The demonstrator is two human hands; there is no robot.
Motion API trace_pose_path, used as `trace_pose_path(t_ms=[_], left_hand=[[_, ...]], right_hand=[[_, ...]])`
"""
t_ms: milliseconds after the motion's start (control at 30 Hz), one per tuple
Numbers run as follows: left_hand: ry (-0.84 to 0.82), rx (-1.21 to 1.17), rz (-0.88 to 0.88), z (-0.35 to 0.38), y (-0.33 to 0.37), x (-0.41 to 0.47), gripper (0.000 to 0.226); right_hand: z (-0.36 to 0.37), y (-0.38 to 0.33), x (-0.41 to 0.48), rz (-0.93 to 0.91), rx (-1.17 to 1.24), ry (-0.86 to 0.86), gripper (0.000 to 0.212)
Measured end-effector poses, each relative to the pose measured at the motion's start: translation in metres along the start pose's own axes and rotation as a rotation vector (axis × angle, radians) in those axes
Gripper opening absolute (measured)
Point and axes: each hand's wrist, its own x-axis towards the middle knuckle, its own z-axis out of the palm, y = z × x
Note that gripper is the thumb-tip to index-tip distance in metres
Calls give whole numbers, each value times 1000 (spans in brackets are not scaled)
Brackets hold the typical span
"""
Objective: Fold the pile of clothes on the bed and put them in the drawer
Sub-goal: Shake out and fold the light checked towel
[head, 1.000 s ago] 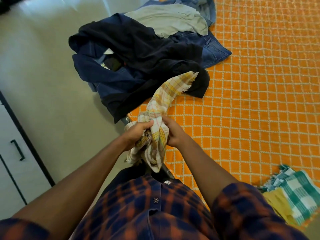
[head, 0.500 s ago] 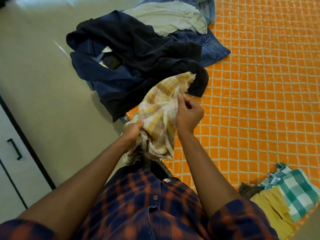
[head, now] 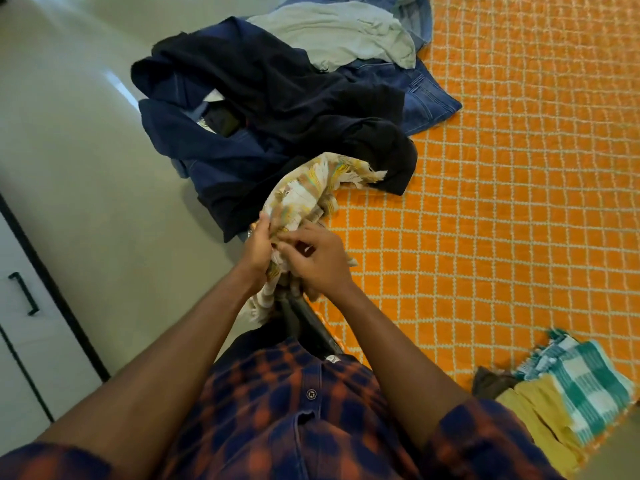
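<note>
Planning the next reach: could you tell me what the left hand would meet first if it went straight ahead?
Past the checked cloth it grips, the left hand would probably meet the black garment lying just beyond; depth is unclear.

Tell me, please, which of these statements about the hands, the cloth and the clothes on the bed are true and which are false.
1. The left hand and the right hand both hold the checked cloth. True.
2. The bedspread is plain blue. False: it is orange with a pale grid.
3. The green towel lies on top of the dark pile. False: it lies apart from the pile, at the near right of the bed, beside a yellow cloth.
4. A pale shirt lies over the jeans at the far end of the pile. True.
</note>
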Motion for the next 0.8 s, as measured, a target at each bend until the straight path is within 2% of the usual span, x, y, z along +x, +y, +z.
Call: trace_pose_path(t_ms=[133, 233, 300, 367, 400, 533, 600, 667, 733, 800], left_hand=[[81, 129, 13, -7, -3, 4, 59], [45, 205, 49, 0, -1, -1, 56], [2, 221, 63, 6, 3, -4, 49], [-28, 239, 83, 11, 4, -6, 46], [-23, 242, 94, 12, 4, -6, 46], [57, 302, 109, 9, 3, -6, 48], [155, 238, 129, 9, 3, -6, 51], [208, 38, 84, 8, 5, -3, 59], [152, -139, 30, 2, 6, -1, 66], [82, -85, 25, 2, 7, 0, 68]], right_hand=[[-17, 22, 2, 333, 186, 151, 12], [-31, 27, 12, 642, 471, -23, 23], [-34, 21, 16, 709, 530, -190, 23], [-29, 15, 17, 635, 503, -274, 22], [-24, 11, 17, 581, 504, -252, 23], [-14, 7, 21, 523, 567, -36, 28], [-13, 8, 20, 482, 557, -117, 35], [-12, 9, 12, 366, 442, -246, 38], [-7, 11, 0, 261, 261, -350, 36], [1, 17, -10, 212, 119, -358, 30]])
